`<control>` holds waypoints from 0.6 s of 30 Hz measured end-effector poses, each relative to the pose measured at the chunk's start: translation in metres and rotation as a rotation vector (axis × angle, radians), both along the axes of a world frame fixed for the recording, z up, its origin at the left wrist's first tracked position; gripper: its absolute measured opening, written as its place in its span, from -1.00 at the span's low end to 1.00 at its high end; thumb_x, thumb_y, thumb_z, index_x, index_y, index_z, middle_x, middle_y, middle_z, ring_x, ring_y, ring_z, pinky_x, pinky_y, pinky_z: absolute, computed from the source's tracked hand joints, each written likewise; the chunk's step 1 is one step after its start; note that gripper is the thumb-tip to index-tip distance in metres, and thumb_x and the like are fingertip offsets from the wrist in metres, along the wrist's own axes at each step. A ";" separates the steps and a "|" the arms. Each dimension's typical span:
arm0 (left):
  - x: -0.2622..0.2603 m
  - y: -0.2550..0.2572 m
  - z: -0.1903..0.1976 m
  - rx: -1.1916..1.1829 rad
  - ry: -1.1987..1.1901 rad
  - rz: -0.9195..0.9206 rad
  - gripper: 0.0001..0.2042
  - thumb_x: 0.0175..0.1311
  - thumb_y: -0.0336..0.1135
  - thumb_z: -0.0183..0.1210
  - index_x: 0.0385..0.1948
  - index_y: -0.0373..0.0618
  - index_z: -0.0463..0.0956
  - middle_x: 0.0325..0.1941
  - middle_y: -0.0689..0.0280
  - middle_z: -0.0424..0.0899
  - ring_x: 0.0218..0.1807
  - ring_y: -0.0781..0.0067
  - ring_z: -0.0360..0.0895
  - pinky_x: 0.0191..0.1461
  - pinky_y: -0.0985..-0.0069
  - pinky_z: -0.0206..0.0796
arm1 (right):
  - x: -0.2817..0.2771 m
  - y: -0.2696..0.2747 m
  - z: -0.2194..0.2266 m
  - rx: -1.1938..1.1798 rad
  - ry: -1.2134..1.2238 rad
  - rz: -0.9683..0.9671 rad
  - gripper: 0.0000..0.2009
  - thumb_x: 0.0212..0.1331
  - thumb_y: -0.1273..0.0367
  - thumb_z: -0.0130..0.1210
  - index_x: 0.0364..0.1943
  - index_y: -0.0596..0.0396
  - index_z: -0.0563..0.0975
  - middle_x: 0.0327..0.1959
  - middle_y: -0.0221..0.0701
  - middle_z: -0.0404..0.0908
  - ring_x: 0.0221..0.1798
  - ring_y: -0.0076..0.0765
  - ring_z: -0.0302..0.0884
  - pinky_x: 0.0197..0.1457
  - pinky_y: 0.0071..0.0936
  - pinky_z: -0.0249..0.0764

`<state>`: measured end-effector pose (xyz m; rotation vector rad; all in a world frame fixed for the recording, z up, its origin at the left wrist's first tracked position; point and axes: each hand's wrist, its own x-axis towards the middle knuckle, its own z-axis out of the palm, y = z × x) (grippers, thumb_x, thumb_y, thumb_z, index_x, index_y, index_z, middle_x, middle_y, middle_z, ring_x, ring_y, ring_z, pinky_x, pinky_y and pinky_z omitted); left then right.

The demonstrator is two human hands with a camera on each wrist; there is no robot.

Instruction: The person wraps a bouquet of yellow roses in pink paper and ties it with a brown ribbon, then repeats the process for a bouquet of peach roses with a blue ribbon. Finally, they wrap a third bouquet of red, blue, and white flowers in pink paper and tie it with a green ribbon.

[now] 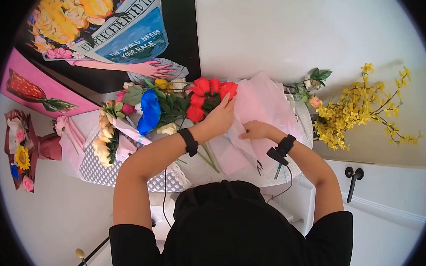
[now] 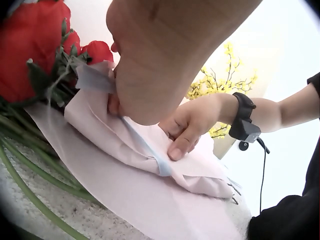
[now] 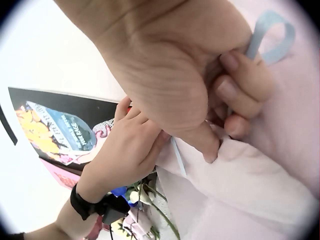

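Pink wrapping paper [image 1: 262, 99] is folded into a bundle on the table. My left hand [image 1: 221, 118] grips the bundle's left edge, right beside a bunch of red flowers [image 1: 195, 114]. Lower on the bundle, my right hand [image 1: 257, 130] holds the paper with curled fingers, its thumb pressing on the outside in the right wrist view. A light blue ribbon [image 2: 163, 166] runs across the paper from near the left fingers. By the right fingertips stands a ribbon loop [image 3: 272, 22]. Dark stem ends [image 1: 259, 167] stick out at the bundle's lower end.
On the left lie a blue flower [image 1: 149, 112] and cream flowers [image 1: 103, 145] on a patterned cloth [image 1: 109, 169]. Green stems [image 1: 209, 159] reach toward the table's front edge. Yellow blossom branches [image 1: 347, 115] stand at the right. Paintings [image 1: 136, 34] lean behind.
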<state>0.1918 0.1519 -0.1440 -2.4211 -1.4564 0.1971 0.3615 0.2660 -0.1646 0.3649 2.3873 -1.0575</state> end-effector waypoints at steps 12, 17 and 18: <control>0.005 -0.002 -0.013 -0.141 -0.727 -0.053 -0.84 -0.06 -0.39 0.05 -0.42 -0.22 0.43 -0.36 0.17 0.44 -0.25 0.17 0.40 -0.13 0.33 0.22 | -0.012 0.007 0.027 0.315 -0.041 0.079 -0.58 -0.01 0.05 0.04 -0.55 0.19 0.58 -0.55 -0.15 0.55 -0.39 -0.03 0.52 -0.26 -0.22 0.39; -0.002 -0.002 -0.012 -0.225 -1.081 0.037 -0.90 0.05 -0.41 0.02 -0.47 -0.24 0.47 -0.41 0.14 0.49 -0.28 0.17 0.44 -0.16 0.32 0.26 | -0.004 0.009 0.058 -0.052 0.319 0.040 -0.77 0.06 0.30 0.05 -0.52 0.19 0.59 -0.53 -0.26 0.55 -0.33 -0.15 0.53 -0.18 -0.34 0.41; -0.005 -0.001 -0.010 -0.372 -1.169 0.117 -0.88 0.06 -0.39 0.04 -0.47 -0.24 0.49 -0.39 0.15 0.51 -0.25 0.24 0.46 -0.14 0.36 0.27 | -0.004 0.007 0.058 -0.200 0.353 0.016 -0.80 0.05 0.33 0.07 -0.50 0.20 0.60 -0.48 -0.30 0.56 -0.31 -0.19 0.52 -0.14 -0.36 0.40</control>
